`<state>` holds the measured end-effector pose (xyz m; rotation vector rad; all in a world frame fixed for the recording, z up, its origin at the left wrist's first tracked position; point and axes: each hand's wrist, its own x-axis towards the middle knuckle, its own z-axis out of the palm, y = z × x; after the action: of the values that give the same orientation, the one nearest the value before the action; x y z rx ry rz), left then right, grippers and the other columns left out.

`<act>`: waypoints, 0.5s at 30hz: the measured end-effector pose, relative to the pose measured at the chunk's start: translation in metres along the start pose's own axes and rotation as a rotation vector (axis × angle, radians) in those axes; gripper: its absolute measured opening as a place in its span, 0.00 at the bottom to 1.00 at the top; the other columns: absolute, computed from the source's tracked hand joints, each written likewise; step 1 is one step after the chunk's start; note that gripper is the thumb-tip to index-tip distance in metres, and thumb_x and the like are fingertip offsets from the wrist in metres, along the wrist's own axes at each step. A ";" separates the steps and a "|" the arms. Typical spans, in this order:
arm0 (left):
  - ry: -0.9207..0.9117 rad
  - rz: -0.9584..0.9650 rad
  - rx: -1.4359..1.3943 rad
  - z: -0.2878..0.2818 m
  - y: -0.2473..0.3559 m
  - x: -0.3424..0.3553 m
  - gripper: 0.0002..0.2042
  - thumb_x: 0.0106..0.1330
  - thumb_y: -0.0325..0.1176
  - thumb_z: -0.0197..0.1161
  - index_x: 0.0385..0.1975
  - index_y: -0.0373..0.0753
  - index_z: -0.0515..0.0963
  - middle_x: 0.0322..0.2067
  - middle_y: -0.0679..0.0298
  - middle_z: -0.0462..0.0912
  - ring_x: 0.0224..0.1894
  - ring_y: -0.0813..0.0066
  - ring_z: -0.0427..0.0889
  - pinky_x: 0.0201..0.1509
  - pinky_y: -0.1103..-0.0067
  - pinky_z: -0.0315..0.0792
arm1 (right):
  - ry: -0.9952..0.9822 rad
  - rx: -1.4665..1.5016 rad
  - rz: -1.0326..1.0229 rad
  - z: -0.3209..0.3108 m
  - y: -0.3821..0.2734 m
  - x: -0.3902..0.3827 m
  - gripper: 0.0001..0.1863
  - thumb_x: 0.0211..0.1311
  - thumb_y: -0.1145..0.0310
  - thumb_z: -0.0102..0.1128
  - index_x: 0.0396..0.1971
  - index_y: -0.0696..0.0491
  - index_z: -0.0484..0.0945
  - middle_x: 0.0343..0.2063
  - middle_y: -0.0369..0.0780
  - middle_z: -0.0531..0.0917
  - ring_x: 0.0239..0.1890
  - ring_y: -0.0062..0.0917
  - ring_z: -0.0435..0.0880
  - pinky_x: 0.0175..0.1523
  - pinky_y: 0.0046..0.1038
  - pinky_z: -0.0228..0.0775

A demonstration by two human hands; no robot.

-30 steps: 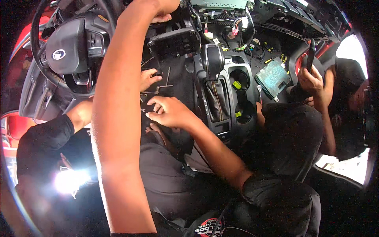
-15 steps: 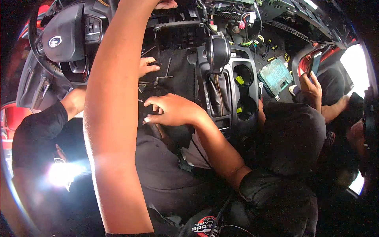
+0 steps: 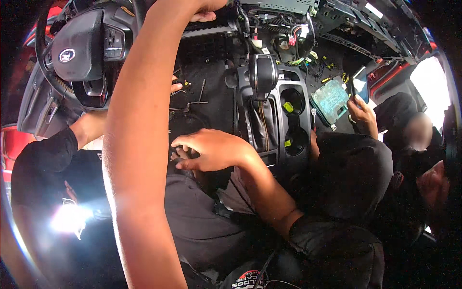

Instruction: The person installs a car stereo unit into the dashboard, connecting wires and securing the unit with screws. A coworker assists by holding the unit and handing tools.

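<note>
My left arm crosses close in front of the view, reaching up to the opened dashboard. At the top edge, my left hand (image 3: 206,15) is partly cut off; a few bent fingers show, and whatever they touch is hidden. Lower down, my right hand (image 3: 211,150) hangs palm down over the dark footwell, left of the gear selector (image 3: 263,74). Its fingers are curved and apart, with nothing visible in them. Ahead of it, a thin metal T-shaped tool (image 3: 201,94) lies on the dark carpet. Another person's hand (image 3: 176,87) shows partly behind my left forearm, beside a small dark piece.
A steering wheel (image 3: 79,53) stands at the left, near another person's black sleeve (image 3: 41,149). The centre console (image 3: 298,79) holds yellow-green pieces in its cup holders. Beyond it lies a green tool case (image 3: 332,101). At right, another person's hand holds a phone (image 3: 359,86). Loose wiring (image 3: 305,41) hangs from the dashboard.
The view has shifted slightly. My right hand sits a little lower, and my left hand shows more bent fingers. The phone has moved left and turned. The other person's hand is now more hidden.
</note>
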<state>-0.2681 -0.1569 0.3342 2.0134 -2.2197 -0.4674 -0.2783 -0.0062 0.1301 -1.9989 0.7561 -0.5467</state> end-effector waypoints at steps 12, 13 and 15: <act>0.011 -0.033 -0.057 -0.001 0.000 -0.004 0.14 0.63 0.29 0.50 0.18 0.31 0.78 0.17 0.56 0.79 0.13 0.72 0.72 0.19 0.73 0.63 | 0.038 0.021 0.006 0.003 0.001 0.001 0.26 0.58 0.55 0.63 0.50 0.59 0.75 0.23 0.44 0.85 0.33 0.36 0.86 0.42 0.38 0.75; 0.005 -0.030 -0.056 -0.001 0.000 -0.004 0.14 0.62 0.30 0.50 0.18 0.31 0.78 0.17 0.57 0.79 0.13 0.72 0.71 0.19 0.73 0.63 | 0.029 0.028 0.010 0.001 0.001 0.001 0.26 0.58 0.55 0.63 0.50 0.59 0.75 0.23 0.44 0.85 0.32 0.36 0.86 0.42 0.38 0.75; -0.007 -0.024 -0.052 0.000 -0.003 -0.002 0.14 0.62 0.30 0.50 0.18 0.32 0.77 0.17 0.57 0.79 0.13 0.72 0.70 0.19 0.74 0.62 | 0.040 0.027 -0.010 0.002 0.002 0.001 0.26 0.58 0.55 0.63 0.50 0.59 0.75 0.23 0.45 0.85 0.32 0.36 0.86 0.41 0.38 0.75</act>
<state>-0.2654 -0.1555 0.3340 2.0172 -2.1663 -0.5306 -0.2769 -0.0065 0.1273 -1.9727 0.7595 -0.6012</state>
